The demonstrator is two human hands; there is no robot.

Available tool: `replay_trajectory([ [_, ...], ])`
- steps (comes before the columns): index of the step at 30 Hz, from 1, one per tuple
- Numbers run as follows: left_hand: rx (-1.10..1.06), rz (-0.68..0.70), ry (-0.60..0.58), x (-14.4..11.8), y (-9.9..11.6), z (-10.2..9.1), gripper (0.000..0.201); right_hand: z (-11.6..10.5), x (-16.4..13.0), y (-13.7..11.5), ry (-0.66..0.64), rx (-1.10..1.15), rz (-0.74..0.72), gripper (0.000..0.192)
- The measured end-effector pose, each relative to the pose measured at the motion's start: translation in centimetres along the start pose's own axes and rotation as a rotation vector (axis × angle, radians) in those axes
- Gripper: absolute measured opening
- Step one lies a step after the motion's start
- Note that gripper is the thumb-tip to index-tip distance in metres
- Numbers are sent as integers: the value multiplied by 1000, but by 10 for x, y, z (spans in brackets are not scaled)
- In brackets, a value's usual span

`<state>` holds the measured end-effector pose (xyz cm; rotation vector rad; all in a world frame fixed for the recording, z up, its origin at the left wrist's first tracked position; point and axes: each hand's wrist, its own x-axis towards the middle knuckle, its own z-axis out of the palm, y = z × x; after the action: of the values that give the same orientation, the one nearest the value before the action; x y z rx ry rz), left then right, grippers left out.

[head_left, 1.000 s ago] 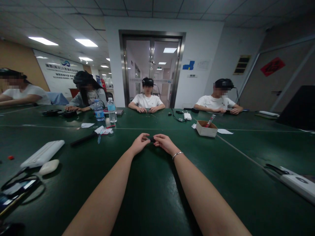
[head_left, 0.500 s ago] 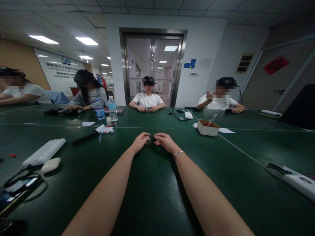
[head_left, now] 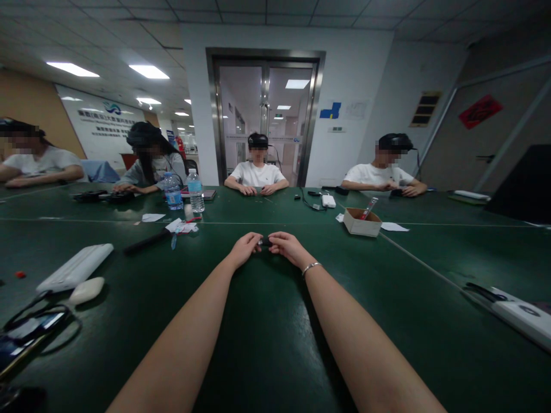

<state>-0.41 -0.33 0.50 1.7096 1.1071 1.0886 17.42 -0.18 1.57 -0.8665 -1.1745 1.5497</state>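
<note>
A small dark object [head_left: 265, 242] is being held between the left hand [head_left: 244, 249] and the right hand [head_left: 289, 248], out at twelve o'clock from the person, low over the green table [head_left: 267, 332]. The fingers of both hands are being curled onto its two ends, so each hand is being kept closed in a pinch on the object; a pale glint is showing at its left end, but what the object is cannot be told. A thin bracelet [head_left: 310, 267] is being worn on the right wrist. Both forearms are being stretched forward over the table.

At ten o'clock a long white case [head_left: 75, 267] is lying with a pale oval piece [head_left: 86, 291] just beside it, and nearer, at eight o'clock, a tangle of dark cable [head_left: 41, 324] is lying over a flat device. Further off at eleven o'clock a black stick [head_left: 146, 242] and some paper scraps [head_left: 183, 227] are lying near two water bottles [head_left: 196, 191], which are standing upright side by side. At one o'clock an open cardboard box [head_left: 361, 222] is being seen with a red-tipped pen [head_left: 370, 209] leaning in it, and white sheets [head_left: 394, 227] just beside it. At three o'clock a white device [head_left: 523, 316] is lying near the table's edge.

Four other people are being seated along the far side of the table, each with hands resting on it, well apart from the person's own hands. Glass doors [head_left: 264, 115] are standing behind them.
</note>
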Motion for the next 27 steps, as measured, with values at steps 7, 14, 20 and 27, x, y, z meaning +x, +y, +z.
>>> replay_trajectory([
  [7, -19, -34, 27, -2, 6, 0, 28, 1, -2, -2, 6, -12, 6, 10],
  [14, -7, -41, 26, -5, 12, 0, 27, 2, -2, -2, 6, -10, 6, 9],
  [20, -26, -51, 23, -5, 11, 0, 27, 1, -1, -1, 16, -29, 12, 10],
  [27, -5, 4, 26, -6, 10, -1, 29, -1, 0, -1, 5, -14, 8, 10],
])
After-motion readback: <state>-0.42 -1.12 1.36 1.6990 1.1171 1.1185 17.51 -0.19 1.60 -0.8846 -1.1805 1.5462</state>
